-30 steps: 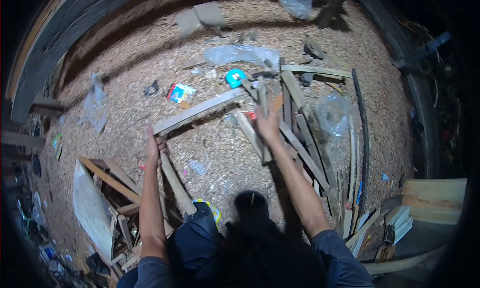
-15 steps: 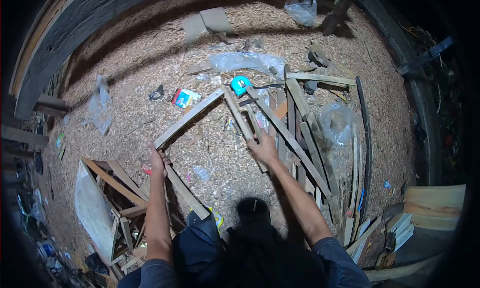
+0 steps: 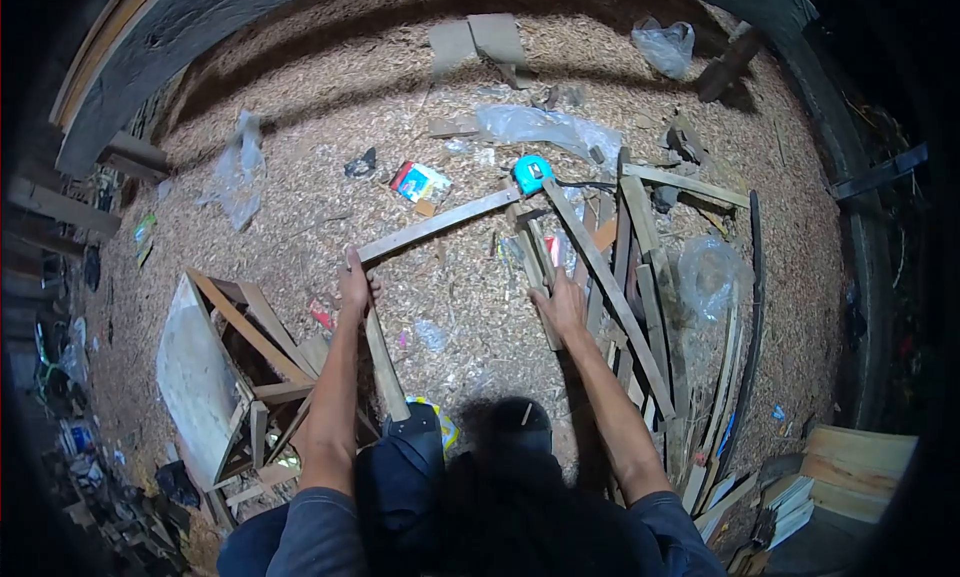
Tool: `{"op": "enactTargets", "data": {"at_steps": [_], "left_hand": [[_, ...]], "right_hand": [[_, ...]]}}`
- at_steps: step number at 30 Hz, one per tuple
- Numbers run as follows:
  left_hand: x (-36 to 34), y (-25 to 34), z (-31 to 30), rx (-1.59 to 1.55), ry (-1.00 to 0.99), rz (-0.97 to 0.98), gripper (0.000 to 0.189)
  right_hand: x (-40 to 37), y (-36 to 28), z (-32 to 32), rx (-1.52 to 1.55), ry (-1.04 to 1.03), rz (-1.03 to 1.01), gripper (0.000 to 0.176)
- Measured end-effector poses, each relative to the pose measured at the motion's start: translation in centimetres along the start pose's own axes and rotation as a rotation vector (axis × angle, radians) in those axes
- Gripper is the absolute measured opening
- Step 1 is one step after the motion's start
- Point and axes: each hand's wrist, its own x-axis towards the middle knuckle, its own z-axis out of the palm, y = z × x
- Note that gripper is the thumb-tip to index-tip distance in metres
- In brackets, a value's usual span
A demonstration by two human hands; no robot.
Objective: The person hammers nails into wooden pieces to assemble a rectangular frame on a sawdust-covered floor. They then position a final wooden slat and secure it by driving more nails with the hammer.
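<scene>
My left hand [image 3: 356,289] is wrapped round the corner where two joined wooden strips meet. One strip [image 3: 435,227] runs up and right to the turquoise tape measure [image 3: 531,174]; the other [image 3: 385,369] reaches down to my knee. At the strip's far end a further wooden piece [image 3: 526,252] angles down towards my right hand [image 3: 563,305]. My right hand's fingers are closed on that piece, left of a long loose strip [image 3: 610,292].
Scrap wood [image 3: 655,317] lies at the right, beside a dark pole [image 3: 756,307]. A wooden frame with a pale panel [image 3: 195,382] is at the left. Plastic sheets [image 3: 545,127], cardboard [image 3: 480,43] and a colourful packet [image 3: 420,183] lie on the wood shavings.
The view has turned, so most things sit further right. The joined strips' upper corner has opened or tilted, bringing the upper strip flatter and its end against the tape measure.
</scene>
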Motion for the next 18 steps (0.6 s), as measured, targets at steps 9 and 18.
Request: {"op": "enactTargets", "data": {"at_steps": [9,18], "left_hand": [[-1.9,-1.3,0.3,0.377,0.275,0.694,0.038],[-0.1,-1.7,0.2,0.589,0.409,0.655,0.035]], "right_hand": [[-0.6,-2.4,0.4,-0.192,0.052,0.084,0.055],[-1.3,-1.6,0.7,-0.202,0.014,0.050,0.043]]}}
